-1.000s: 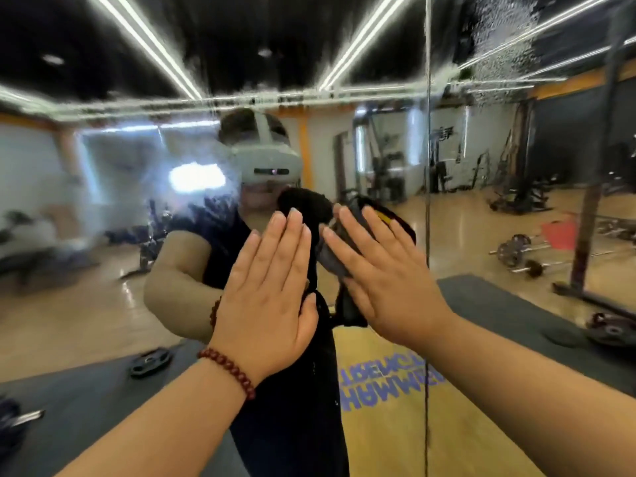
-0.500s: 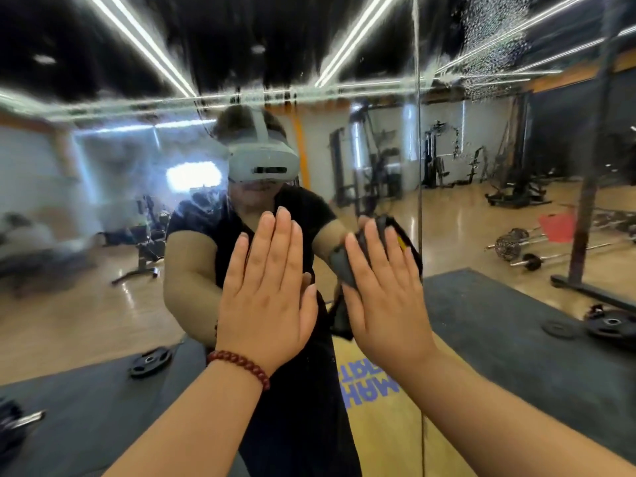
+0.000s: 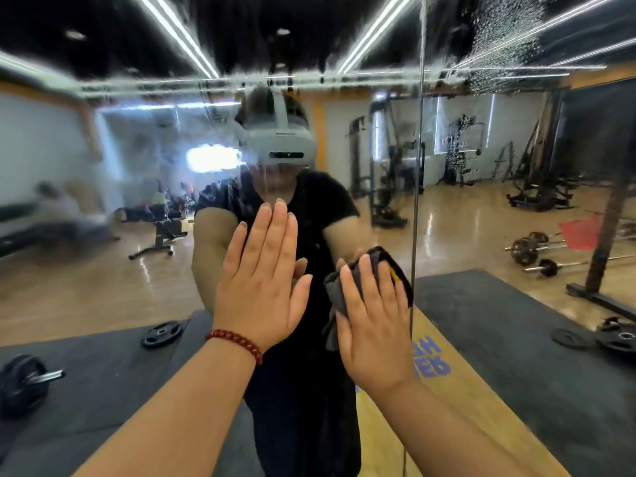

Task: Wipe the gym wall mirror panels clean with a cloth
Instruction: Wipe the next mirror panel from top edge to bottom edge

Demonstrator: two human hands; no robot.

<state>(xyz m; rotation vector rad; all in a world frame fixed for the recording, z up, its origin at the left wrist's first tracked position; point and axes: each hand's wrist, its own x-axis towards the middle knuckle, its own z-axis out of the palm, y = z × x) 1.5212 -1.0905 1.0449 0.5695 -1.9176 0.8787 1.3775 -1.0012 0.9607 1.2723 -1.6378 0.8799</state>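
Straight fingers of the right hand press a dark grey cloth flat on the wall mirror, just left of its vertical panel seam; the left hand, fingers together, lies flat further left.

My one camera sits on my head, facing forward and slightly down, close to the mirror. Its wide view takes in both my forearms and the reflected headset.

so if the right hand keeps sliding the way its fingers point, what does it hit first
The right hand points up the mirror panel, pressing the cloth flat. Straight up, the glass looks free until the spray droplets near the top; the panel seam runs just to its right.
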